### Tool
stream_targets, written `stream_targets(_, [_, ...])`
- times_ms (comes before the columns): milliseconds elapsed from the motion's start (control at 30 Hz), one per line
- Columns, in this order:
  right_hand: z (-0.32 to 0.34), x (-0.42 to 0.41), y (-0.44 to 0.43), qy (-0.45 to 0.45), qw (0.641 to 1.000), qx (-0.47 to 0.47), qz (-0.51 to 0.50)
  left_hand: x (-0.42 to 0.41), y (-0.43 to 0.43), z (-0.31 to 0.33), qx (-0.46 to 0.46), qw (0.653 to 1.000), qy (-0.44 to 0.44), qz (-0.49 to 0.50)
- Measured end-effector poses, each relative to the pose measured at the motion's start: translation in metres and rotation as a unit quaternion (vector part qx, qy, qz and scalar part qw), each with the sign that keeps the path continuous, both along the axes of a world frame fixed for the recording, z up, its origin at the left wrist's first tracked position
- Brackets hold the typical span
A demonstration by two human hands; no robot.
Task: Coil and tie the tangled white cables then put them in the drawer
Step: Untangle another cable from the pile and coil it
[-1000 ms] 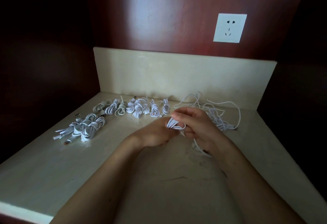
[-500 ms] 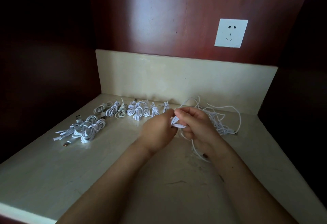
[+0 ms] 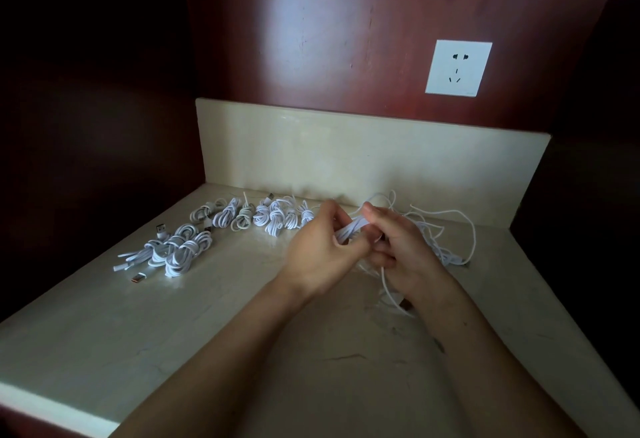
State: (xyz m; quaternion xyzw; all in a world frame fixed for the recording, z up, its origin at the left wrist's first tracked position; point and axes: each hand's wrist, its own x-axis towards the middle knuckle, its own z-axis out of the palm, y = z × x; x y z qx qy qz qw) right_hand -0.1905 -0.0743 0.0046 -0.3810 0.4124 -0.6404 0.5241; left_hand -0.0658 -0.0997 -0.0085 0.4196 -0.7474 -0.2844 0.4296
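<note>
The white cable [image 3: 350, 227] held by the left grip [image 3: 318, 254] and right grip [image 3: 405, 250] has a smooth, matt plastic sheath, as do the coiled cables [image 3: 277, 221] left of them. Beneath the grips, the desk [image 3: 207, 351] looks like pale polished stone, scuffed; behind, the wall panel [image 3: 311, 39] is glossy reddish wood, the socket [image 3: 458, 68] smooth white plastic.

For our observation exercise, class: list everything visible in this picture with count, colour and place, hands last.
Tied white cable coils: about ten, white, row at back plus cluster at left.
Loose tangled white cables: one heap, white, back right of counter.
Half-coiled white cable: one, white, held between both hands.
Square white wall socket: one, white, wall, upper right.
Cream stone countertop: one, cream, beneath everything.
Left hand: one, grips that cable.
Right hand: one, pinches it.
</note>
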Motion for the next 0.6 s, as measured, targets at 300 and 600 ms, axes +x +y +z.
stream_targets(300, [-0.002,0.001,0.0,0.035,0.998,-0.004,0.046,0.003,-0.022,-0.012,0.015,0.992,0.121,-0.017])
stream_targets(600, [-0.006,-0.006,0.002,0.081,0.995,0.031,0.045,0.017,-0.041,-0.017,0.069,0.986,0.122,-0.086])
